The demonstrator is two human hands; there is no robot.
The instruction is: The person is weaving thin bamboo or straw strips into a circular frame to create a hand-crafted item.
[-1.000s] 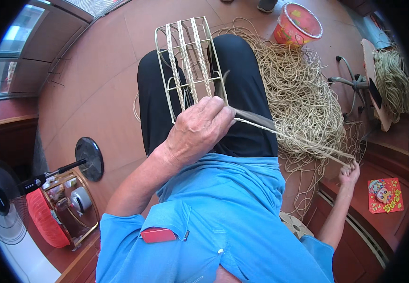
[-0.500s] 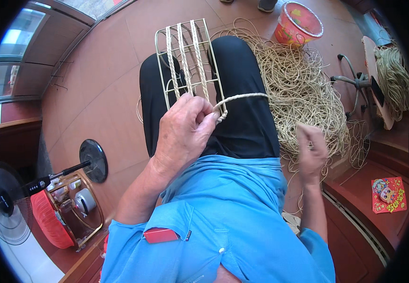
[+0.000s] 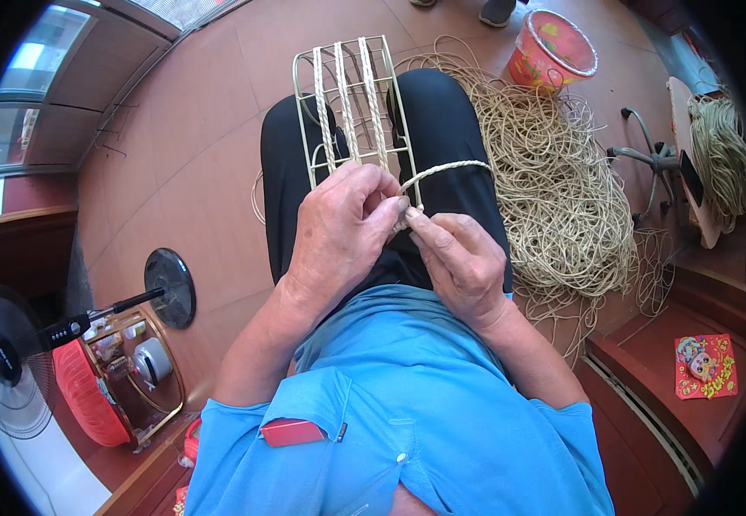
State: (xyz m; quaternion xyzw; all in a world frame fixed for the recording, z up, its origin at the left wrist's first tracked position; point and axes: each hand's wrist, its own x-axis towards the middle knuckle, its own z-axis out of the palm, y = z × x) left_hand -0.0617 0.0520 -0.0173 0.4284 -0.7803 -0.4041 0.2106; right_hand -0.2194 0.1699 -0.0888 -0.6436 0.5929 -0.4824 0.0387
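Note:
A pale metal wire frame (image 3: 302, 120) rests across my lap, with three lengthwise strands of twisted cord (image 3: 344, 103) on it. At its near end my left hand (image 3: 339, 219) is closed in a pinch on the cord, thumb against the forefinger. My right hand (image 3: 463, 262) meets it there, thumb and forefinger pinched on the cord at the frame's near right corner. One length of cord (image 3: 446, 168) runs from this corner over my right thigh. The fingers hide most of the wrapped corner.
A large heap of loose cord (image 3: 553, 189) lies on the floor at the right. Behind it stands a red patterned bucket (image 3: 553, 52). A stool base (image 3: 657, 159) and hanging cord bundle (image 3: 721, 155) are farther right. A black fan (image 3: 12, 361) stands at the left.
My right hand has come in from above the cord heap at the right to the frame's near corner, and now pinches beside my left hand. The left hand has stayed at the corner.

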